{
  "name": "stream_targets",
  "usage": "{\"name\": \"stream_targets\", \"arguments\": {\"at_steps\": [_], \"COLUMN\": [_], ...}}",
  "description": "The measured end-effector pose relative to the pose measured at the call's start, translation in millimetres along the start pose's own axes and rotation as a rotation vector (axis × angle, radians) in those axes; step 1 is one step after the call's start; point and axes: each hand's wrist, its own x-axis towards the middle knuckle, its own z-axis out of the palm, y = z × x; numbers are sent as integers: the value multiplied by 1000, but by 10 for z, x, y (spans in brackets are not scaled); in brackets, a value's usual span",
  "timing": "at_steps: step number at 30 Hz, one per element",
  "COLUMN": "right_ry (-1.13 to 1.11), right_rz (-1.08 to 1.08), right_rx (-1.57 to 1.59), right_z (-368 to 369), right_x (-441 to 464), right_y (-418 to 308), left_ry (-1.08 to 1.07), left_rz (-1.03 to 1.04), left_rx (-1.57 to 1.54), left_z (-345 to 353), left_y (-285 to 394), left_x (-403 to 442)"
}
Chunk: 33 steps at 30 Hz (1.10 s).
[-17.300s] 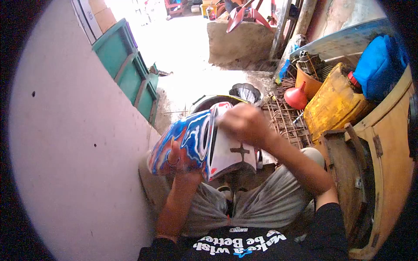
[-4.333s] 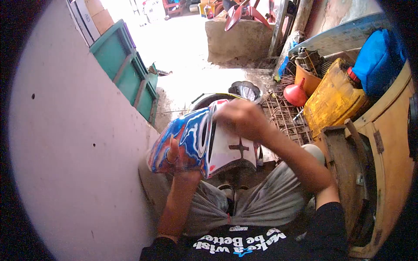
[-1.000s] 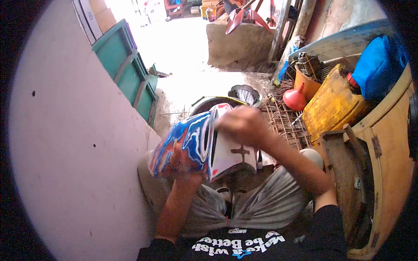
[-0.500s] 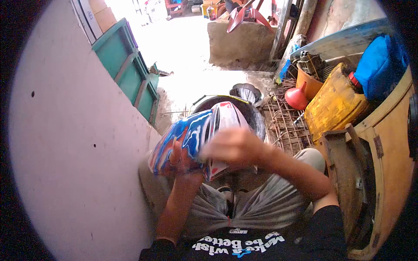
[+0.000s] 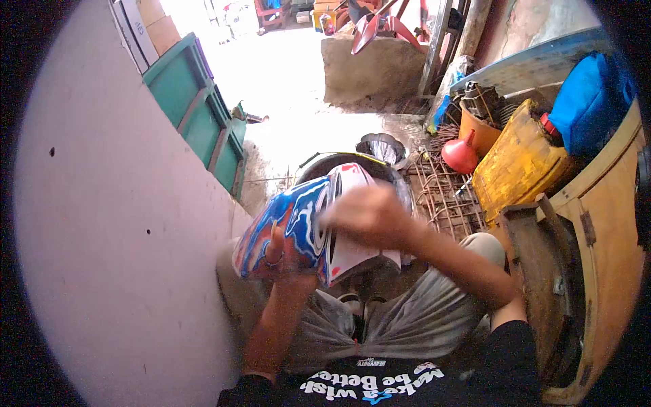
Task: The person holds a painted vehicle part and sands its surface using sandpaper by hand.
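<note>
A helmet-like painted shell (image 5: pixel 288 210), swirled blue, white and red on the left and mostly white on the right, rests over my lap. Its near left side is gripped by my left hand (image 5: pixel 281 254), with the thumb raised along the surface. My right hand (image 5: pixel 369 217) is over the white part, fingers drawn together and smeared by motion. Whatever may be in those fingers is too blurred to make out. Just beyond the shell is a dark basin (image 5: pixel 332 163) with a yellowish rim, partly hidden by it.
A pale wall (image 5: pixel 122 224) runs close on my left, with a green panel (image 5: pixel 196 105) farther along. On the right are rusty wire mesh (image 5: pixel 444 186), a red funnel (image 5: pixel 461 152), a yellow jerrycan (image 5: pixel 522 163) and a curved wooden piece (image 5: pixel 603 237). A black scalloped dish (image 5: pixel 382 146) sits ahead.
My right hand has shifted slightly right and up over the white part. The shell has tilted a little, and my left hand keeps its hold.
</note>
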Motion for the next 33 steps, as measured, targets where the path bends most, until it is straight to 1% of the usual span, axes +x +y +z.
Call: {"name": "stream_targets", "arguments": {"at_steps": [1, 2, 4, 6, 8, 10, 12, 13, 14, 16, 18, 19, 20, 21, 22, 24, 25, 26, 28, 29, 30, 31, 32, 33], "right_ry": [88, 1, 27, -39, -26, -54, 14, 32, 67, -26, -117, 20, 156, 51, 44, 21, -63, -34, 3, 19, 78, 53, 29, 31], "right_rz": [-172, -268, -251, 48, 181, 1, -256, -290, -195, 42, 21, -102, -220, -280, -201, -47, 144, 218, 105, 71, -5, -50, -95, -47], "right_rx": [106, 227, 243, 65, -117, -87, 271, 243, 248, -2, -173, 15, 212, 265, 188, 30, -98, -172, -146, -95, 40, 82, 124, 125], "right_z": [86, -2, 25, -95, -178, -45, 23, 7, 42, -170, -137, -2, 135, 97, 87, -13, -34, -153, -58, 51, 49, 52, 60, 44], "right_x": [49, 107, 73, 32, -9, 30, 115, 118, 69, 42, -2, 48, 83, 105, 95, 24, -72, -40, -45, -33, 32, 66, 84, 83], "right_y": [-240, -439, -290, 133, 310, -59, -449, -437, -249, 185, 107, -107, -363, -512, -420, 47, 297, 304, 194, 1, -182, -308, -371, -298], "left_ry": [-16, -36, -25, -23, -32, -59, -100, -93, -40, 48, 118, -154, -129, -100, -28, 116, -87, -64, -6, -39, -46, -48, -81, -115], "left_rz": [-15, -37, -42, -41, -34, -29, -15, 9, 10, 21, 31, -107, -136, -168, -120, -24, -67, -37, 7, -12, -62, -113, -97, -81], "left_rx": [-16, -38, -33, -28, -16, 4, 33, 78, 91, 106, 122, -94, -145, -192, -183, -152, -349, -179, 168, 61, -33, -126, -171, -217], "left_z": [-34, -70, 19, 94, 102, 75, 80, 129, 172, 266, 345, 45, -126, -265, -223, -141, 107, 194, 371, 308, 103, 10, -58, 32], "left_y": [4, 15, 37, 42, 27, 42, 70, 100, 110, 98, 94, 39, 5, -11, -42, -104, -16, 32, 130, 96, 49, 29, 29, 68], "left_x": [16, 32, 1, -22, -21, 13, 22, 1, -63, -132, -101, 41, 69, 48, 37, 16, 41, 20, -16, 14, 33, 62, 44, 29]}}
